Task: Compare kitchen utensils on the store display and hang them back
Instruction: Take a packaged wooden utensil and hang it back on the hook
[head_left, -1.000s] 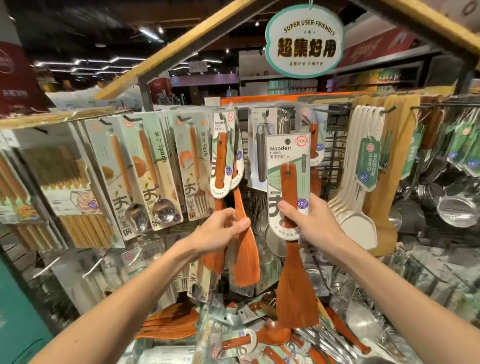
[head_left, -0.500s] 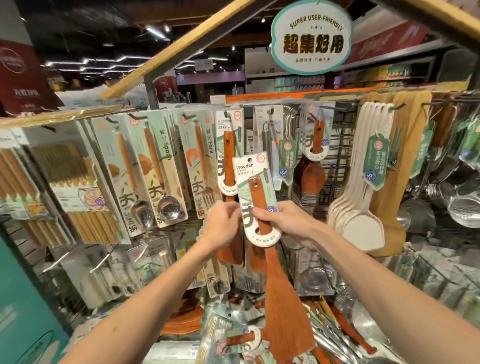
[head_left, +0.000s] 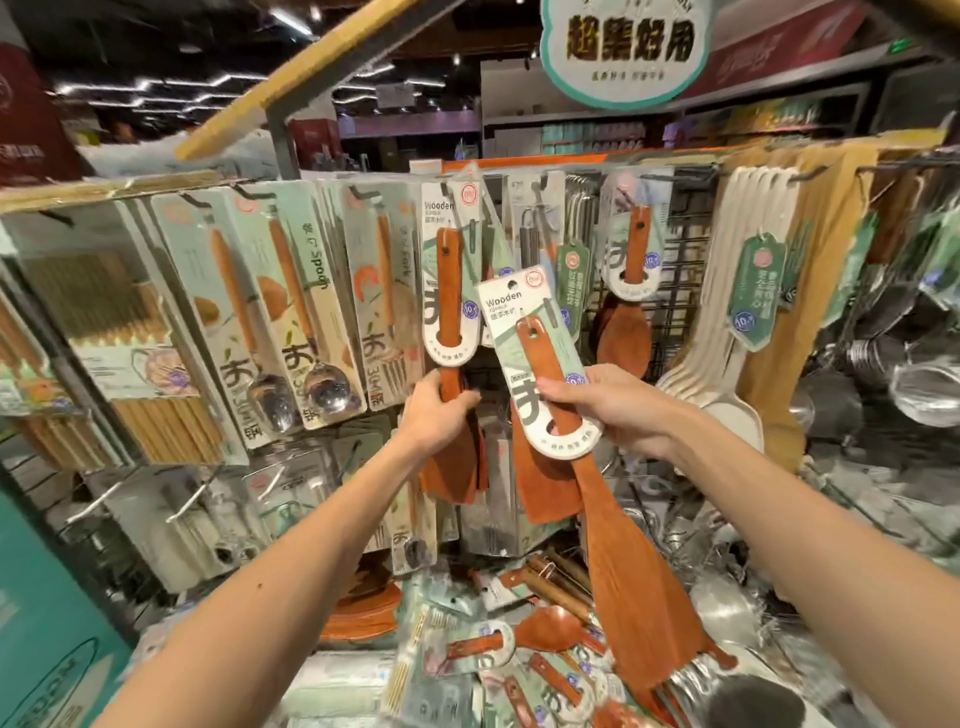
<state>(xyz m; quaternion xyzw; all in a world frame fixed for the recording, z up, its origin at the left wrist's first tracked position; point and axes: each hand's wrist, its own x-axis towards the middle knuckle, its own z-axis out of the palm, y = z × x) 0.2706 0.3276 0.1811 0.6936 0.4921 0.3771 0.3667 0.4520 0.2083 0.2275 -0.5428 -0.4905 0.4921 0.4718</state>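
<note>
The right hand (head_left: 618, 410) is wrapped round the card (head_left: 524, 332) and handle of the loose spatula (head_left: 631, 582), which is tilted near the rack's middle. Just to its left, the left hand (head_left: 441, 410) grips the hung spatula (head_left: 449, 291) below its card. Both look light, stiff and dry, so the handle is likely the surest hold, since the thin card could tear at its hole. Carded spoons (head_left: 291, 322) crowd the left and white paddles (head_left: 727, 332) the right.

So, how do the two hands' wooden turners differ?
The free turner in the right hand is unhooked and tilted; the hung turner in the left hand hangs upright on a hook. The right hand grips at the card, the left below its card. Both are reddish wood.
</note>
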